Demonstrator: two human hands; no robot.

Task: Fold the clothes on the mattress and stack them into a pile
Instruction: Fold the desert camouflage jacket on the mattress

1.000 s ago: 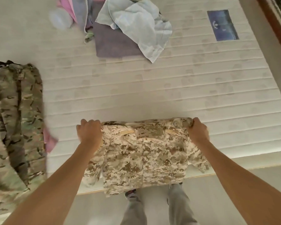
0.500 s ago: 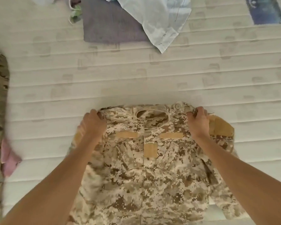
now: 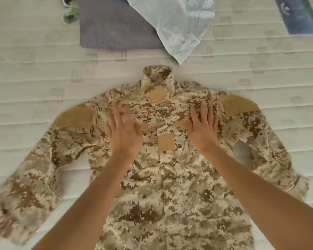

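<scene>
Lying face up mid-frame on the mattress (image 3: pixel 34 51), the camouflage jacket (image 3: pixel 170 177) runs collar-to-hem from top to bottom. Left hand (image 3: pixel 124 131) and right hand (image 3: pixel 202 129) press its chest, fingers straight and spread; each sleeve lies just outward of its nearer hand.

surface: my view is filled by a white quilted mattress (image 3: pixel 43 73) with stitched horizontal ribs | label: blue printed patch (image 3: pixel 300 17) at my far right | light: soft, even

Both hands (image 3: pixel 163 131) flat (fingers spread), arms extended.
</scene>
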